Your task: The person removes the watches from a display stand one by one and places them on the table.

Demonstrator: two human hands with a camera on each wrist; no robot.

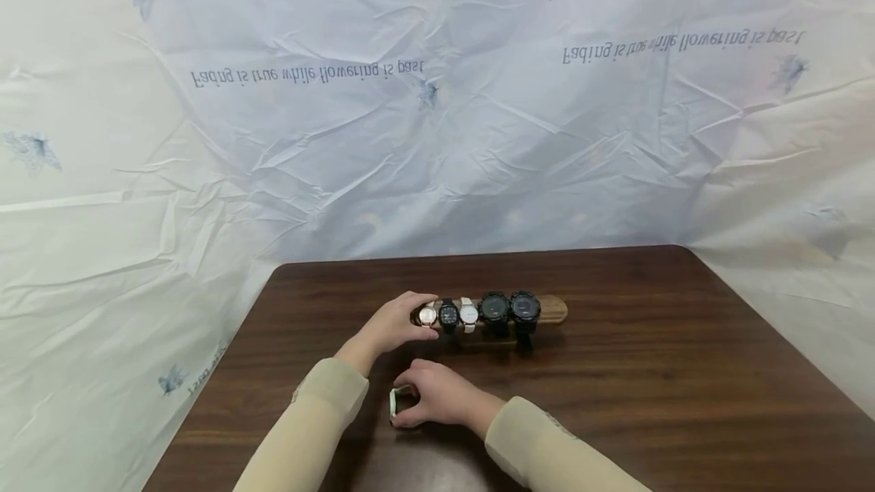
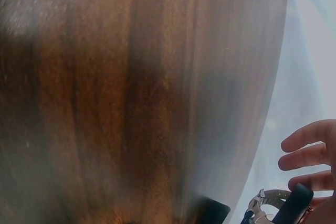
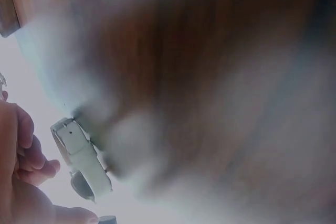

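A wooden watch stand (image 1: 552, 310) sits mid-table carrying several watches: a pale-faced one (image 1: 428, 315) at the left end, a small black one (image 1: 448, 315), a white one (image 1: 469, 314) and two big black ones (image 1: 510, 307). My left hand (image 1: 412, 316) curls round the stand's left end and grips the pale-faced watch; the left wrist view shows its fingers (image 2: 307, 150) above a metal buckle (image 2: 261, 203) and a black strap (image 2: 295, 205). Nearer me, my right hand (image 1: 410, 405) pinches a white-strapped watch (image 1: 394, 404) just above the table. In the right wrist view, that white strap (image 3: 81, 158) is beside my fingers (image 3: 26, 156).
The dark wooden table (image 1: 649, 370) has its far edge against a crumpled white printed sheet (image 1: 437, 135), which also hangs along the left and right sides. Bare tabletop lies to the right of the stand and in front of it.
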